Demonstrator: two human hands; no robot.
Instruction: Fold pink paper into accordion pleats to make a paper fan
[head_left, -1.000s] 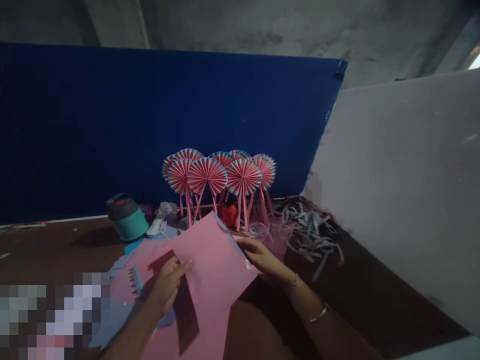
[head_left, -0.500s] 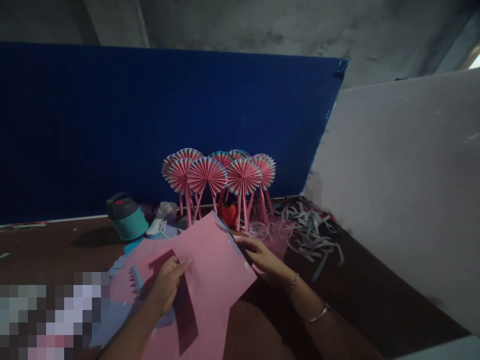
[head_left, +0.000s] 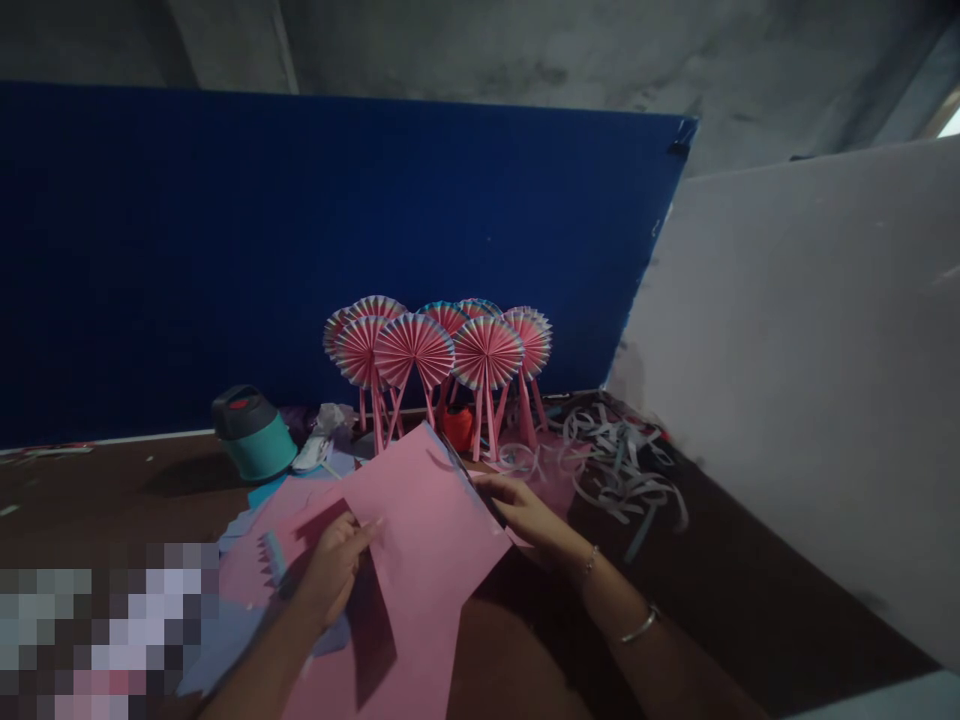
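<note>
A sheet of pink paper (head_left: 435, 540) is held up at a slant over the table. My left hand (head_left: 337, 565) pinches its left edge, thumb on top. At the right edge, my right hand (head_left: 517, 505) is closed around what look like dark scissors, mostly hidden by the fingers and the paper. A thin dark blade-like line and a narrow pale strip show along that edge. Under the left forearm lie more pink sheets (head_left: 247, 570) and a small pleated paper piece (head_left: 271, 560).
Several pleated pink paper fans (head_left: 414, 356) stand on paper legs before a blue board (head_left: 300, 230). Left of them is a teal container with a dark lid (head_left: 259, 440). Curled paper strips (head_left: 622, 470) heap at the right, near a pale panel (head_left: 810, 350). An orange-red object (head_left: 457, 428) sits behind.
The pink sheet's right corner has shifted very slightly left, and the dark line along its edge shows a little more. Both hands stay almost in place.
</note>
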